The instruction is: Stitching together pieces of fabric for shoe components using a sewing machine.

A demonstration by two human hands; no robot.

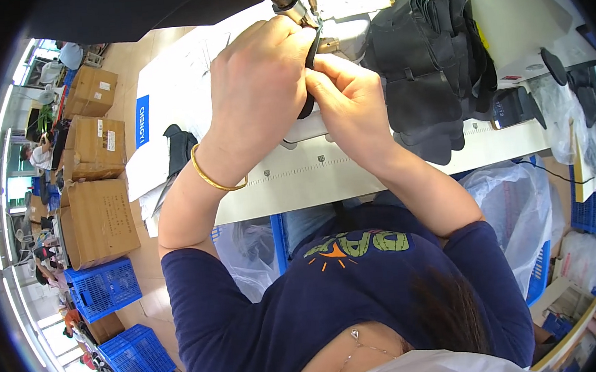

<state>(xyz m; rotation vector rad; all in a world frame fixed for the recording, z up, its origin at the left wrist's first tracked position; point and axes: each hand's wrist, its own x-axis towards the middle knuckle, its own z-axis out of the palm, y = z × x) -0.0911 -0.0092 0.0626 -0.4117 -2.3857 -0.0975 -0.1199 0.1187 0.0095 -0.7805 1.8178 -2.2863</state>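
Observation:
A narrow black fabric piece (308, 106) stands on edge under the sewing machine head (290, 4), close to the needle area. My left hand (259, 81) is closed on its upper left side, the fingertips mostly hidden behind the knuckles, beside the metal machine parts. Lower down on the right, my right hand (352, 103) pinches the same piece between thumb and forefinger. Both hands are above the white sewing table (277, 180), nearly touching. Just right of them lies a thick stack of black cut pieces (418, 74), loosely fanned.
A small black piece (181, 151) lies on white paper at the table's left. Cardboard boxes (103, 220) and blue crates (105, 289) line the floor at left. Plastic-lined blue baskets (538, 266) stand below the table. A phone (510, 107) rests at right.

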